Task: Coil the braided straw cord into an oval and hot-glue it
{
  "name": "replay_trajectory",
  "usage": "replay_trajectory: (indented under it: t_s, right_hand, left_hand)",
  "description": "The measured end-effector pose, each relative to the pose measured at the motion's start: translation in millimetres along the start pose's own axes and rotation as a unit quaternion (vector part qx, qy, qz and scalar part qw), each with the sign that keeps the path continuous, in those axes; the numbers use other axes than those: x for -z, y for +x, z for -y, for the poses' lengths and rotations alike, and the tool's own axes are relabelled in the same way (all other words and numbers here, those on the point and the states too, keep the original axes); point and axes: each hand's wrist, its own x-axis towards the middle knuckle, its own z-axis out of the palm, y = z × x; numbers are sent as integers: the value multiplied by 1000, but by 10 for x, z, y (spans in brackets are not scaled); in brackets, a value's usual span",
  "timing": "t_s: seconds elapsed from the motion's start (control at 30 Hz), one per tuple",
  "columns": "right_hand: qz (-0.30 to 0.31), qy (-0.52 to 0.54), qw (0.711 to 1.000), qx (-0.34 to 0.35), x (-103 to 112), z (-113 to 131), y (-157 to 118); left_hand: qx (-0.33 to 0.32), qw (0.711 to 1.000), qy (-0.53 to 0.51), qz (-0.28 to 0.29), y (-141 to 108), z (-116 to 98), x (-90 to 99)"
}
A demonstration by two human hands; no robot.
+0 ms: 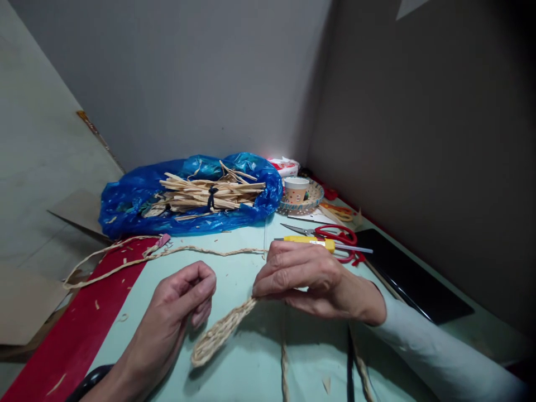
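Note:
My right hand (307,276) pinches one end of a flat oval piece of coiled straw braid (221,333), which slants down to the left above the table. Closed, with thumb and fingers pressed together, my left hand (184,298) is to the left of the piece and apart from it. Whatever those fingers may hold is hidden. A long braided straw cord (205,250) runs across the table behind both hands and loops at the left. Another straw strand (285,360) hangs or lies below my right hand.
Behind my right hand are a yellow tool with a translucent rod (314,242) and red-handled scissors (335,231). A blue plastic bag (125,195) holds a tied straw bundle (192,192). A paper cup (295,192) stands in a woven basket (320,195). At right lies a black flat object (410,279).

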Motion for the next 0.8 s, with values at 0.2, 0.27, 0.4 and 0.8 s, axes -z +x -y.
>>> replay_trajectory:
  t_s: [0.2, 0.27, 0.4, 0.8]
  right_hand:
    - [-31, 15, 999, -27, 29, 14, 10]
    - [-33, 16, 999, -28, 32, 14, 16]
    - [-35, 10, 999, -22, 36, 13, 23]
    - [-23, -10, 1000, 2, -10, -26, 14]
  left_hand:
    - [41, 996, 74, 12, -107, 47, -73]
    - [31, 997, 74, 9, -104, 44, -78]
    - [-38, 998, 15, 37, -63, -21, -38]
    - [-47, 987, 139, 67, -55, -53, -43]
